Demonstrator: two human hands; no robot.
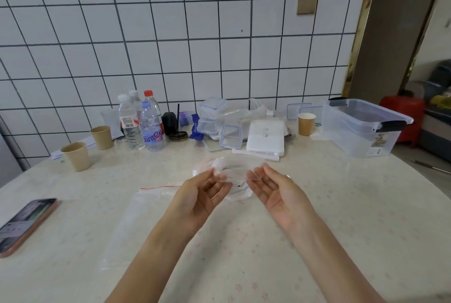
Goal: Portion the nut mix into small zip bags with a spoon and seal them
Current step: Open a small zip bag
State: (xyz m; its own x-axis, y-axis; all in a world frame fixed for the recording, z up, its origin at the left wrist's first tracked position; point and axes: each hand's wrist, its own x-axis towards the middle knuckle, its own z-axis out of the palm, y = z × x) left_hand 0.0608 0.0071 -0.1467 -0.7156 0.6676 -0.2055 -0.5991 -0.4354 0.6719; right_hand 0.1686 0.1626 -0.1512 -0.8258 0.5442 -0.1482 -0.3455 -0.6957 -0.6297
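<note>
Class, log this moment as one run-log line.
step: opening bag | left hand: pinches bag | right hand: pinches bag | spare bag: flat on table | nuts, spoon: unseen

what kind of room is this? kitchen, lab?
Probably a home kitchen or dining area, not a lab. A white tiled wall backs a pale stone-look table crowded with water bottles, paper cups and clear food containers; a doorway on the right opens onto what looks like a living room.

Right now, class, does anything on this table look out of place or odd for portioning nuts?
Yes: both hands hold a crumpled clear bag, yet no spoon or nut mix shows. A water bottle lies tipped over by the wall.
</note>
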